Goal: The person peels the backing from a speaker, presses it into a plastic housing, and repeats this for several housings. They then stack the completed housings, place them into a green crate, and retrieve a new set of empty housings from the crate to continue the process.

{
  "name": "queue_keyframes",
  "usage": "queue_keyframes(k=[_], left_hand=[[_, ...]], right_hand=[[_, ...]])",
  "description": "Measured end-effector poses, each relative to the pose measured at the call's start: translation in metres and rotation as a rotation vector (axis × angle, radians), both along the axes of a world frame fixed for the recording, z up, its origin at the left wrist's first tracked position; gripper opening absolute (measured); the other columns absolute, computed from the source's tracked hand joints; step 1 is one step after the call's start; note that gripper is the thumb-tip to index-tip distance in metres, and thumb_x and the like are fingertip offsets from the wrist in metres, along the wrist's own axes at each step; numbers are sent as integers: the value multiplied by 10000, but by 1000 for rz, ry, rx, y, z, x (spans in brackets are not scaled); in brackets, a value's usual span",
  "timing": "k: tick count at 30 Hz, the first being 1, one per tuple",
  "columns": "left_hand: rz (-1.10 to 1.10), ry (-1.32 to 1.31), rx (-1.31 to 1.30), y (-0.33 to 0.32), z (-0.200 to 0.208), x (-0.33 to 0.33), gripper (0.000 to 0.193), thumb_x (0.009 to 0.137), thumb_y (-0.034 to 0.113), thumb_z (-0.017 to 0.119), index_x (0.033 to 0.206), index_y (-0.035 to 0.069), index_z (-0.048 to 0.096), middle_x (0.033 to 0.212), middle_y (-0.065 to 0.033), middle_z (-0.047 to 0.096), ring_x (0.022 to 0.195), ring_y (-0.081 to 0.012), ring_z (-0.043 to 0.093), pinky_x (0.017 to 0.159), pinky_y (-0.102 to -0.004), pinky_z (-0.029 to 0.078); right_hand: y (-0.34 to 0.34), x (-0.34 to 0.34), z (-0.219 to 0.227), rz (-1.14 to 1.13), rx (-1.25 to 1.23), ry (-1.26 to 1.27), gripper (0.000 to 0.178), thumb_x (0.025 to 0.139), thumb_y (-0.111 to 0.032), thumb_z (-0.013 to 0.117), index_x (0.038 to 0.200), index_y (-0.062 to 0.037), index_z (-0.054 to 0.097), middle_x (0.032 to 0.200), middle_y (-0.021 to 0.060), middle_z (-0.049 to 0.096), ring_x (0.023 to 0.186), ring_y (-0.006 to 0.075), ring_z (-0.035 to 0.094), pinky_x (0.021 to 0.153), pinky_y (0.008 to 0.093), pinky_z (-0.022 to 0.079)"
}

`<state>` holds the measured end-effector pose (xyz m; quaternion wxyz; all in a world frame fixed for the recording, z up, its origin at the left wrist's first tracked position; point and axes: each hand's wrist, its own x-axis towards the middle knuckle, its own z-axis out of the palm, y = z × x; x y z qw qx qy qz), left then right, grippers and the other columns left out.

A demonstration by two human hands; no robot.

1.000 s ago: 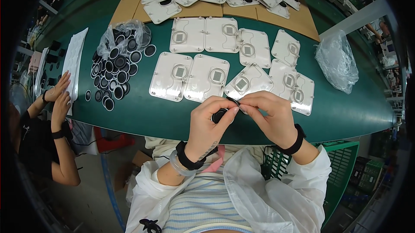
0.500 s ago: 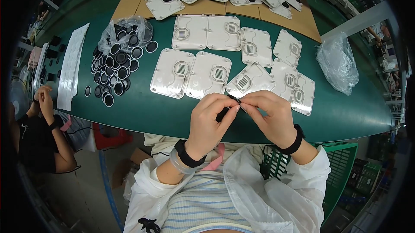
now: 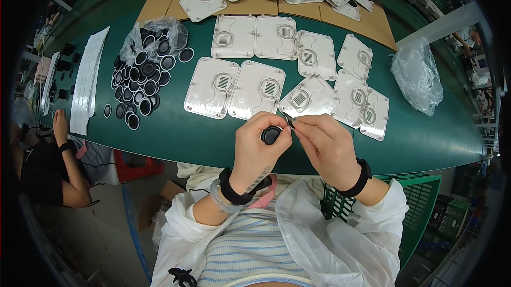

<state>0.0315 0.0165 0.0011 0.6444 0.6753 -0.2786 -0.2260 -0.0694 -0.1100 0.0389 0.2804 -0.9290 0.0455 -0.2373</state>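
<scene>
- Head view: your left hand and your right hand meet at the fingertips, near the front edge of the green table.
- Between these fingertips is a thin dark piece, seen almost from its edge; whether it is a complete disc, I cannot tell.
- For this fine work, I think it is better to let the left fingers support the rim, and to use only small, light movements of the right fingertips, so that the piece does not bend.
- It also seems wise to turn the edge a little toward your eyes, because your fingers cover most of it.
- Your left hand is half curled: thumb and forefinger pinch the thin piece, and a black disc sits in the hollow behind them. A looser grip could let this disc slip, in my judgement.
- Your right hand is nearly closed, with thumb and forefinger pressed together at the piece's edge; what exactly lies between them is hidden.
- Just beyond your fingertips lies a white plate, turned at an angle.
</scene>
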Motion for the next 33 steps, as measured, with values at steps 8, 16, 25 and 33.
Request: queue_keyframes(k=[8, 16, 25, 33], left_hand=[[1, -79, -34, -1, -3, -2, 78, 801, 11, 666, 869, -12, 635, 836, -79, 612, 698, -152, 578, 632, -258, 462], [29, -388, -21, -2, 2, -7, 48, 841, 10, 648, 876, -19, 633, 841, -86, 612, 691, -150, 585, 625, -255, 467], [61, -117, -46, -5, -2, -5, 47, 846, 9, 650, 871, -25, 630, 852, -80, 613, 673, -124, 575, 609, -237, 457], [112, -405, -52, -5, 2, -6, 45, 842, 9, 656, 869, -16, 629, 852, -75, 614, 669, -122, 573, 603, -240, 458]], right_hand=[[-5, 1, -3, 1, 97, 0, 209, 753, 46, 695, 953, 12, 649, 952, 109, 648, 798, 258, 643, 685, 309, 525], [-8, 0, -5, 1, 86, -29, 189, 753, 59, 685, 930, 5, 648, 949, 111, 647, 765, 251, 648, 653, 305, 528], [-6, 4, 0, -101, 367, 18, 176, 752, 54, 704, 909, 2, 642, 925, 102, 660, 812, 172, 670, 694, 253, 555], [-3, 4, -2, -77, 190, -53, 178, 748, 53, 712, 900, 0, 635, 916, 105, 659, 798, 173, 665, 667, 254, 549]])
